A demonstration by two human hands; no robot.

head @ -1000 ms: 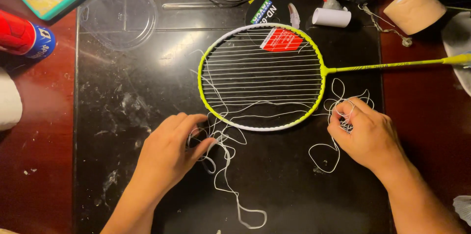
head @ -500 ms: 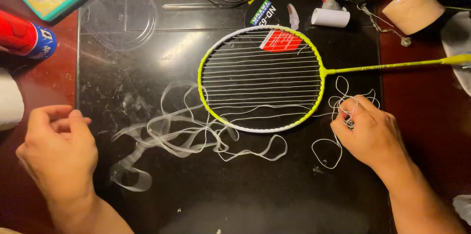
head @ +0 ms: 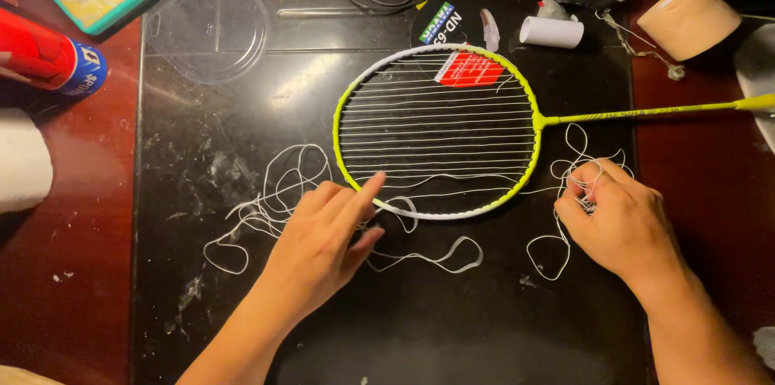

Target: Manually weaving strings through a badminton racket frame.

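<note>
On black mat [head: 202, 191], racket [head: 436, 131] lies flat, half strung. Left hand [head: 323, 244] with fingers loosely out, touching loose string [head: 266, 191] at frame bottom. Right hand [head: 617, 219] pinches string bunch beside frame. Risk: slack loops tangle or knot, maybe kink, if pulled fast.

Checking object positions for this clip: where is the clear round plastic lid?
In the head view, the clear plastic lid lies at the black mat's upper left corner, left of the racket head.
</note>
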